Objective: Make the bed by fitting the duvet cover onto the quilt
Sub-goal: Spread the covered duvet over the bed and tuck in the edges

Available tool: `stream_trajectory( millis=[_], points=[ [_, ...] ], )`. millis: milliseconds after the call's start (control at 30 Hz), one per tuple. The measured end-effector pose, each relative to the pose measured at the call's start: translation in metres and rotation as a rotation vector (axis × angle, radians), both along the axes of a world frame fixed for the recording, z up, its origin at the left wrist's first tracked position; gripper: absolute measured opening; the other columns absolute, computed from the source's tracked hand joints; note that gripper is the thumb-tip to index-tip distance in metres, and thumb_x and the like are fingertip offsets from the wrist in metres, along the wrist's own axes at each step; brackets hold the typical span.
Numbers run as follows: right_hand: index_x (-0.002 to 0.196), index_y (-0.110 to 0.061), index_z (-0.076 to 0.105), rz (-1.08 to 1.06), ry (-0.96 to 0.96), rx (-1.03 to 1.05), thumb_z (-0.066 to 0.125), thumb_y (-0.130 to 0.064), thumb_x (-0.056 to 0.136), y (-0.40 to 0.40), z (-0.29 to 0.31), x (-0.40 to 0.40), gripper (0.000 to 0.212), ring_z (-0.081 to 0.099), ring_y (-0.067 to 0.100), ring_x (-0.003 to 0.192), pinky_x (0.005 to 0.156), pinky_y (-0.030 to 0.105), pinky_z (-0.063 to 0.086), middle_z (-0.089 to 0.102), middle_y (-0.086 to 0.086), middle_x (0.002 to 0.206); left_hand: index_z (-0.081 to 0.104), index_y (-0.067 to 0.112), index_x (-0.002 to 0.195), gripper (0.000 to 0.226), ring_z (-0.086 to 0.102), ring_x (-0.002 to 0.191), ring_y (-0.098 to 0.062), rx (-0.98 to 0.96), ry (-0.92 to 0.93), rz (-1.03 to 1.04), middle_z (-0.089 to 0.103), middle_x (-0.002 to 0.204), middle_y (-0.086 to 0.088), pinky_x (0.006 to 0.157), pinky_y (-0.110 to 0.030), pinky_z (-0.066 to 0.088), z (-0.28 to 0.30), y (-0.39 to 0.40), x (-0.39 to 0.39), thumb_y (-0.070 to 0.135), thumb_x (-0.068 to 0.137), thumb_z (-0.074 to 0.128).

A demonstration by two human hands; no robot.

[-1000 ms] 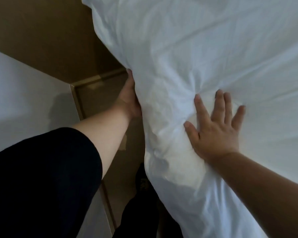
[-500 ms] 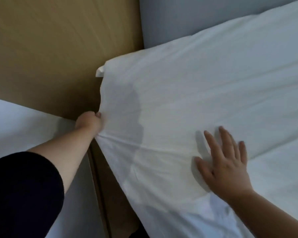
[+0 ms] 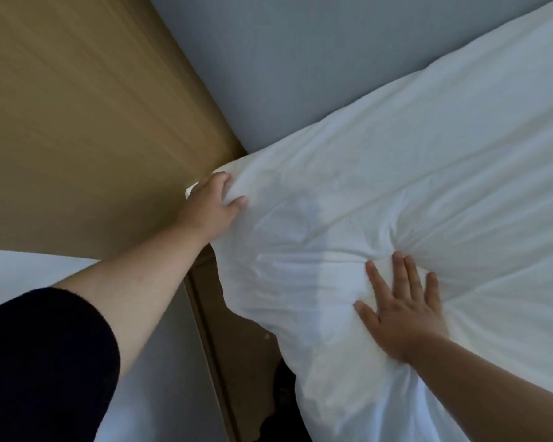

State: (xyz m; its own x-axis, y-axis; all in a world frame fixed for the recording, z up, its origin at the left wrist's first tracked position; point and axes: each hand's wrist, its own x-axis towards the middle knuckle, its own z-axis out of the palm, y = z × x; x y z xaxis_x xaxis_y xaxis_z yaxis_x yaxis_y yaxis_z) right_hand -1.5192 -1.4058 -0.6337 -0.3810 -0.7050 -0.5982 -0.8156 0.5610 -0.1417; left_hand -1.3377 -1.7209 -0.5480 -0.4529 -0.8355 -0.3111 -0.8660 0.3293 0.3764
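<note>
Duvet cover point(image 3: 428, 173) lies spread over the bed, its corner against the tan wall panel point(image 3: 77, 122); the quilt inside is not visible. Left hand point(image 3: 213, 207) pinches that corner, fingers curled into the cloth. Right hand point(image 3: 399, 311) presses flat, fingers spread. Risk: a harder corner pull may drag creases and bunch the filling, since the flat palm alone anchors it.

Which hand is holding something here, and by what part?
The left hand grips the duvet cover by its corner; the right hand only presses flat on it.
</note>
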Motion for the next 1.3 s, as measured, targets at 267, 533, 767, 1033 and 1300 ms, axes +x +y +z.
stream_trajectory(
  millis=[267, 533, 767, 1033, 1300],
  points=[
    [0.156, -0.030, 0.024, -0.032, 0.136, -0.031, 0.030, -0.071, 0.091, 0.006, -0.013, -0.002, 0.077, 0.025, 0.031, 0.148, 0.114, 0.057, 0.016, 0.028, 0.018, 0.160, 0.049, 0.023, 0.142, 0.077, 0.057, 0.123, -0.026, 0.301, -0.131, -0.201, 0.059, 0.137, -0.001, 0.100, -0.038, 0.047, -0.031, -0.043, -0.042, 0.057, 0.078, 0.077],
    [0.137, -0.023, 0.049, -0.290, 0.238, -0.680, 0.042, -0.058, 0.095, -0.082, 0.067, -0.017, 0.055, 0.055, 0.039, 0.121, 0.105, 0.054, 0.034, 0.055, 0.015, 0.138, 0.057, 0.020, 0.101, 0.046, 0.060, 0.076, -0.020, 0.069, -0.450, -0.203, 0.065, 0.088, -0.001, 0.071, -0.036, 0.050, 0.013, -0.096, 0.015, 0.065, 0.090, 0.055],
    [0.157, -0.043, -0.009, -0.251, 0.087, -0.038, 0.021, -0.081, 0.090, -0.234, 0.024, -0.061, 0.083, -0.022, 0.036, 0.151, 0.115, 0.068, -0.010, -0.023, 0.016, 0.164, 0.043, -0.001, 0.134, 0.067, 0.051, 0.124, -0.043, 0.118, -0.633, -0.093, 0.051, 0.137, -0.025, 0.100, -0.046, 0.045, -0.065, -0.062, -0.023, 0.046, 0.091, 0.065],
    [0.153, -0.055, 0.000, -0.191, -0.007, -0.065, 0.032, -0.068, 0.094, -0.246, 0.034, -0.063, 0.069, -0.026, 0.042, 0.148, 0.105, 0.079, -0.013, -0.024, 0.011, 0.165, 0.050, 0.002, 0.142, 0.062, 0.044, 0.138, -0.035, -0.242, 0.048, -0.879, 0.049, 0.147, -0.018, 0.117, -0.046, 0.033, -0.029, 0.008, -0.048, 0.041, 0.094, 0.044],
    [0.153, -0.056, 0.012, -0.046, -0.008, -0.168, 0.025, -0.071, 0.090, -0.262, 0.000, -0.046, 0.066, -0.017, 0.028, 0.154, 0.103, 0.074, -0.021, -0.003, -0.002, 0.169, 0.035, 0.017, 0.150, 0.105, 0.052, 0.127, -0.020, 0.591, 0.023, 0.114, 0.051, 0.138, 0.004, 0.100, -0.033, 0.041, -0.088, -0.056, -0.057, 0.067, 0.068, 0.077]
  ],
)
